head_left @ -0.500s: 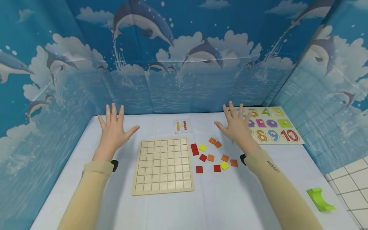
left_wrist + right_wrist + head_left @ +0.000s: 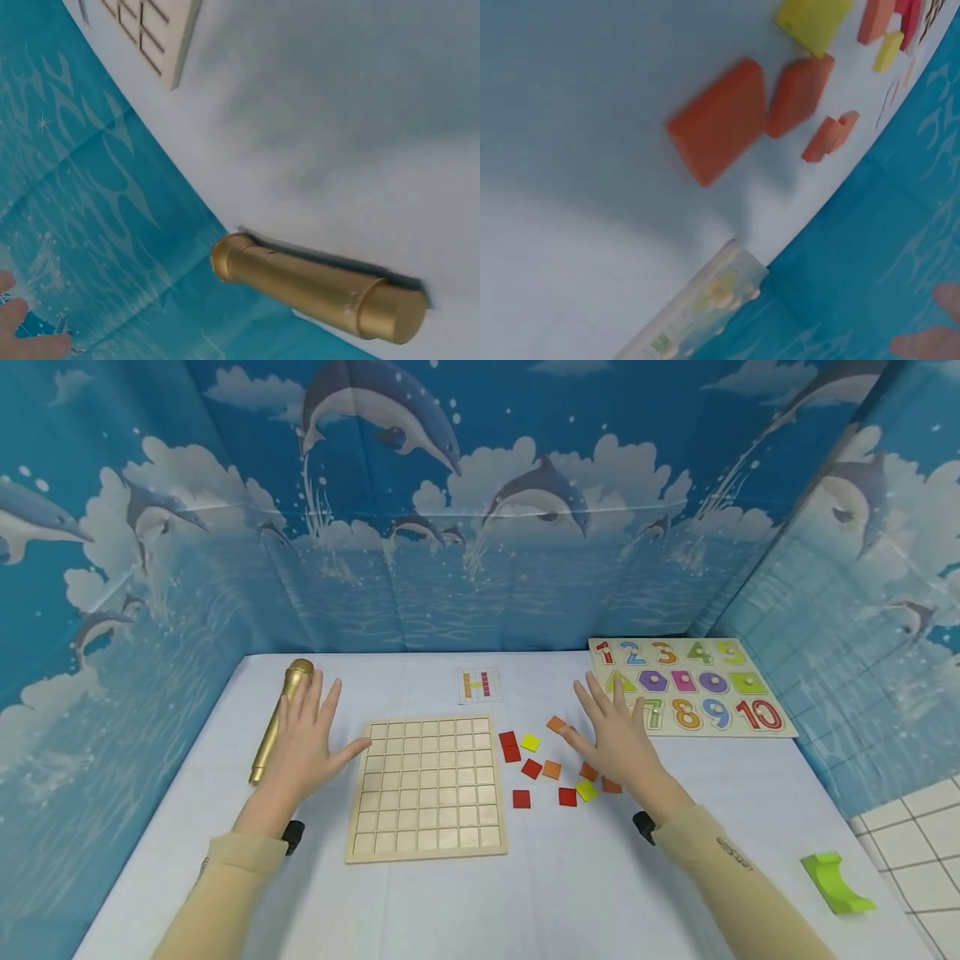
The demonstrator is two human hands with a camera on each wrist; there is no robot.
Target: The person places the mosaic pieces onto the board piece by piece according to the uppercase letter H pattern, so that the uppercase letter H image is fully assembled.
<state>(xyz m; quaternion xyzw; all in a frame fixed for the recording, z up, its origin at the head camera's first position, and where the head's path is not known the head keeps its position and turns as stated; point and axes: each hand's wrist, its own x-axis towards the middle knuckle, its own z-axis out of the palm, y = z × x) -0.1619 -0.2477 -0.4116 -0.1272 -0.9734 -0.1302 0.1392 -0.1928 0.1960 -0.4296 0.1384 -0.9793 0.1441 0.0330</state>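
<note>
My left hand (image 2: pixel 300 743) hovers over the left side of the table with fingers spread, holding nothing. Partly behind it lies a gold microphone-shaped object (image 2: pixel 272 735); the left wrist view shows its smooth gold handle (image 2: pixel 307 289). Between the hands sits a wooden grid board (image 2: pixel 427 789) of bare square cells. Fingers apart, my right hand (image 2: pixel 618 743) is above the loose square tiles, holding nothing and hiding part of some. These include a red tile (image 2: pixel 521 799), a yellow tile (image 2: pixel 530 742) and an orange tile (image 2: pixel 551 769); an orange tile (image 2: pixel 720 120) looms large in the right wrist view.
A small pattern card (image 2: pixel 480 686) lies behind the board. At the back right is a number and shape puzzle board (image 2: pixel 738 714). A green curved block (image 2: pixel 836 883) rests near the right edge. Dolphin-print curtains (image 2: pixel 480 585) enclose the table.
Both hands have moved slightly down in the head view. The gold microphone-shaped object now shows beside the left hand, and the right hand uncovers more of the puzzle board while overlapping the orange tiles.
</note>
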